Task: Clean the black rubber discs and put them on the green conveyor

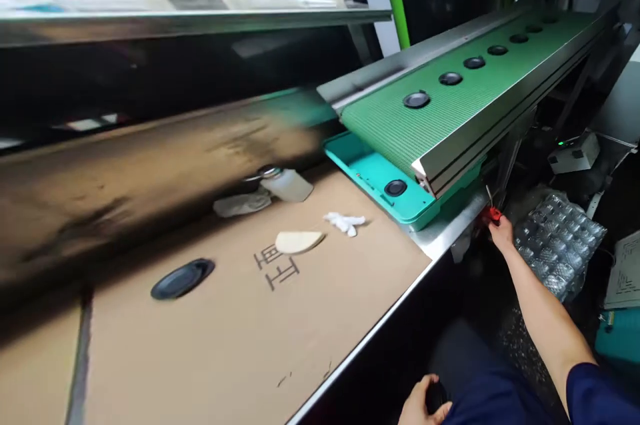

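My right hand (502, 234) reaches out past the table's corner, its fingers closed around a red-handled tool (492, 214). A thin metal tip seems to point up from it, but the tool's kind is too small to make out. Low in the view, my left hand (424, 403) is near my lap with fingers curled around a black part (437, 396), mostly hidden by the hand. Nearest to the right hand is a teal tray (367, 162) under the belt's end, with a black ring-shaped part (395, 188) in it.
Several black round parts (417, 99) lie in a row on the green conveyor belt (390, 135). On the cardboard-covered table (210, 358) are a black oval part (183, 278), a cream half-round pad (299, 242), crumpled white material (345, 222) and a bottle (290, 185). Clear plastic trays (560, 238) stand right.
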`<state>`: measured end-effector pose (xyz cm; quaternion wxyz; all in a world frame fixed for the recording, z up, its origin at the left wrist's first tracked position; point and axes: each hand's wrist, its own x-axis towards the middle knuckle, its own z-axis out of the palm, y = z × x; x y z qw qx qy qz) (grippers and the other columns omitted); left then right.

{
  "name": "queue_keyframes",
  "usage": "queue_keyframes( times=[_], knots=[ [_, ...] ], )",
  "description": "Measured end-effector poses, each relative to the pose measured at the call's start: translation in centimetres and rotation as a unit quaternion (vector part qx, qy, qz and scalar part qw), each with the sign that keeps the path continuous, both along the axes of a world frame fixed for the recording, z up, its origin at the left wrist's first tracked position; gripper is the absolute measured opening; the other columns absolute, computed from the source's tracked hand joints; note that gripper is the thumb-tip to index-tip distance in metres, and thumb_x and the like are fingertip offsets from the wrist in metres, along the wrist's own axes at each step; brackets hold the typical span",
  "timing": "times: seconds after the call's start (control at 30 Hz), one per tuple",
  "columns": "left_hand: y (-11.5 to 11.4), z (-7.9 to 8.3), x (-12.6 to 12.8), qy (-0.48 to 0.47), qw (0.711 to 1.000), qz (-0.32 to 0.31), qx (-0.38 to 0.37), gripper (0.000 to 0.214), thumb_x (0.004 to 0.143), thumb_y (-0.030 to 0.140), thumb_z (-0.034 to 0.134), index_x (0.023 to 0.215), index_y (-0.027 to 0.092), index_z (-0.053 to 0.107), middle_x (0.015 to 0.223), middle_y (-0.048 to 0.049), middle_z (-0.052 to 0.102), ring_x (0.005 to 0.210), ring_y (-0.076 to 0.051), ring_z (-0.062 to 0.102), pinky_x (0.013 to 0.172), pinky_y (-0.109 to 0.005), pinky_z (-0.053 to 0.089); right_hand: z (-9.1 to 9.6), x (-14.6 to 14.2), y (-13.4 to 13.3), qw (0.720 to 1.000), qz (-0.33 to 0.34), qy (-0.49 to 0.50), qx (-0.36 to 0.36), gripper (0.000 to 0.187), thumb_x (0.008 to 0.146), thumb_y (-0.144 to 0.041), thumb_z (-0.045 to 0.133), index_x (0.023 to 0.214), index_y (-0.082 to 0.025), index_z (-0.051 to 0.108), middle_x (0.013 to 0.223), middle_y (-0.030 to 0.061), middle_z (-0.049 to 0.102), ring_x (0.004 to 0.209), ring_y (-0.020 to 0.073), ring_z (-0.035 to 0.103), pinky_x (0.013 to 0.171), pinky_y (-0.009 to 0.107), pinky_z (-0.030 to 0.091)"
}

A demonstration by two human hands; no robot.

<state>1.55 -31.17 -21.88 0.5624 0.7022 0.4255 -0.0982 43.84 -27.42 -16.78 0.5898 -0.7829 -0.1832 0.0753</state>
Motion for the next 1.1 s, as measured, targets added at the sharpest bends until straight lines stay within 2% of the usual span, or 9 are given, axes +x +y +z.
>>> queue_keyframes(
  times=[0.1,0.2,0.3,0.37,0.43,0.5,0.57,0.77,1.1],
  knots=[
    [-0.2,-0.7,-1.2,-0.001,0.999,0.035,-0.032,0.063,0.057,0.06,0.084,0.109,0.028,0.071,0.103,-0.0083,0.072,0.109,-0.037,0.066,0.093,-0.046,0.055,2.0,0.2,-0.7,0.999,-0.02,-0.027,0.009,0.054,0.077,-0.061,0.065,0.098,-0.011,0.065,0.099,0.0145,0.073,0.092,0.0223,0.066,0.091,0.038,0.053],
    [1.3,-0.7,-1.9,-0.05,0.979,0.15,-0.126,0.069,0.056,0.059,0.089,0.111,0.023,0.069,0.1,-0.0082,0.071,0.098,-0.032,0.068,0.082,-0.041,0.057,5.7,-0.9,-3.9,0.988,-0.078,-0.1,0.09,0.058,0.078,-0.063,0.065,0.105,-0.012,0.061,0.106,0.0151,0.07,0.089,0.0214,0.067,0.087,0.039,0.055],
    [2.7,-0.7,-2.0,-0.153,0.876,0.369,-0.271,0.062,0.071,0.055,0.083,0.116,0.016,0.066,0.107,-0.0136,0.07,0.095,-0.025,0.069,0.074,-0.035,0.059,9.5,-4.1,-8.7,0.981,-0.016,-0.13,0.146,0.066,0.08,-0.06,0.069,0.128,-0.017,0.054,0.12,0.013,0.067,0.078,0.0174,0.068,0.071,0.035,0.058],
    [3.7,-1.0,-2.0,-0.205,0.769,0.497,-0.345,0.048,0.083,0.049,0.076,0.112,0.012,0.065,0.105,-0.0147,0.069,0.088,-0.021,0.07,0.075,-0.032,0.06,11.1,-7.0,-11.7,0.987,0.15,-0.061,0.0,0.06,0.085,-0.057,0.067,0.131,-0.02,0.056,0.105,0.0099,0.071,0.06,0.015,0.064,0.057,0.03,0.055],
    [4.8,-1.7,-1.8,-0.259,0.68,0.562,-0.393,0.046,0.089,0.048,0.071,0.118,0.014,0.062,0.108,-0.0139,0.069,0.087,-0.021,0.072,0.074,-0.033,0.061,11.6,-10.5,-14.0,0.899,0.376,0.018,-0.225,0.052,0.09,-0.056,0.063,0.128,-0.021,0.064,0.079,0.005,0.071,0.052,0.016,0.061,0.054,0.029,0.053],
    [5.6,-2.6,-1.6,-0.285,0.634,0.581,-0.424,0.05,0.088,0.05,0.072,0.121,0.015,0.061,0.107,-0.0134,0.07,0.084,-0.022,0.074,0.071,-0.035,0.063,11.0,-14.6,-15.2,0.786,0.513,0.033,-0.345,0.048,0.094,-0.057,0.054,0.125,-0.023,0.067,0.073,0.004,0.071,0.06,0.0202,0.067,0.061,0.03,0.055],
    [6.0,-3.4,-1.3,-0.283,0.62,0.589,-0.434,0.055,0.086,0.052,0.073,0.121,0.013,0.061,0.102,-0.0138,0.071,0.079,-0.023,0.074,0.066,-0.035,0.063,9.8,-18.6,-15.3,0.703,0.581,-0.031,-0.41,0.044,0.1,-0.054,0.044,0.125,-0.025,0.065,0.078,0.0042,0.073,0.073,0.0231,0.072,0.072,0.031,0.055],
    [5.9,-4.2,-1.7,-0.292,0.612,0.61,-0.411,0.056,0.084,0.051,0.076,0.121,0.011,0.062,0.109,-0.0176,0.072,0.082,-0.026,0.075,0.067,-0.038,0.064,7.6,-25.6,-11.7,0.56,0.559,-0.253,-0.557,0.041,0.105,-0.042,0.03,0.103,-0.019,0.064,0.083,0.0122,0.075,0.081,0.0321,0.075,0.073,0.036,0.05],
    [5.9,-4.2,-2.7,-0.307,0.629,0.62,-0.354,0.059,0.07,0.04,0.09,0.119,0.016,0.068,0.108,-0.0153,0.073,0.089,-0.027,0.071,0.072,-0.047,0.063,7.9,-27.4,-9.6,0.509,0.587,-0.277,-0.566,0.041,0.106,-0.043,0.027,0.107,-0.019,0.061,0.085,0.0109,0.075,0.081,0.032,0.074,0.069,0.034,0.046]
  ],
)
